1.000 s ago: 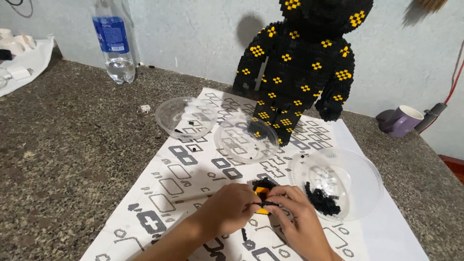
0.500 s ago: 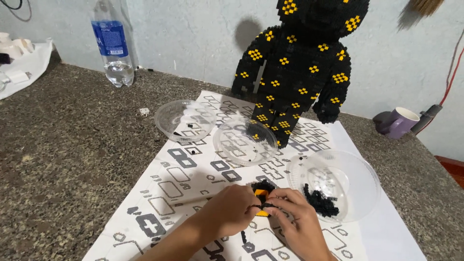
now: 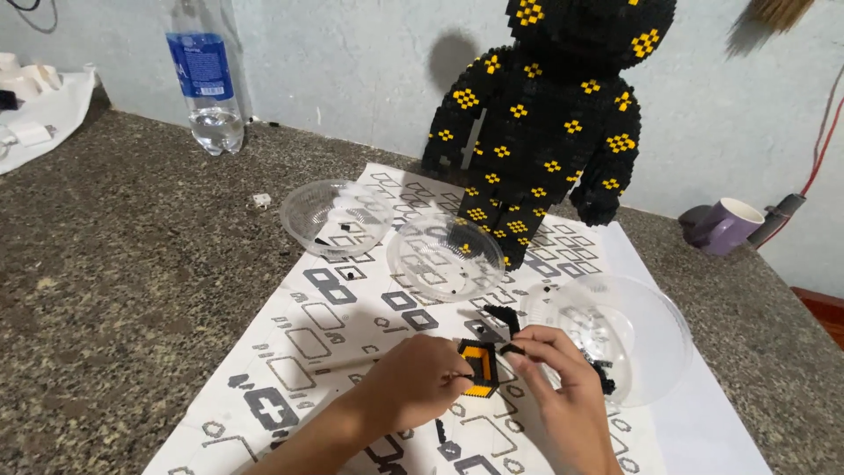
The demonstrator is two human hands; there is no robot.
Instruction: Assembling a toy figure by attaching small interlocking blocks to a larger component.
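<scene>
My left hand (image 3: pixel 413 383) grips a small flat black and orange brick assembly (image 3: pixel 479 367) over the printed instruction sheet (image 3: pixel 334 317). My right hand (image 3: pixel 563 391) pinches a tiny black brick (image 3: pixel 512 349) right beside the assembly's upper right edge. A clear plastic bowl (image 3: pixel 651 325) holding black bricks lies just right of my right hand. Behind the sheet stands a large black bear figure with yellow patches (image 3: pixel 549 123), built from small bricks.
Two more clear bowls, a middle bowl (image 3: pixel 446 257) and a left bowl (image 3: pixel 337 216), rest on the sheet. A water bottle (image 3: pixel 208 75) stands at the back left, a purple mug (image 3: pixel 725 225) at the back right. White cloth (image 3: pixel 44 114) lies far left on the speckled stone counter (image 3: pixel 132 264).
My hands stay together on the assembly; the right fingers have shifted slightly, bringing a small black brick to its upper edge. The view has moved a little.
</scene>
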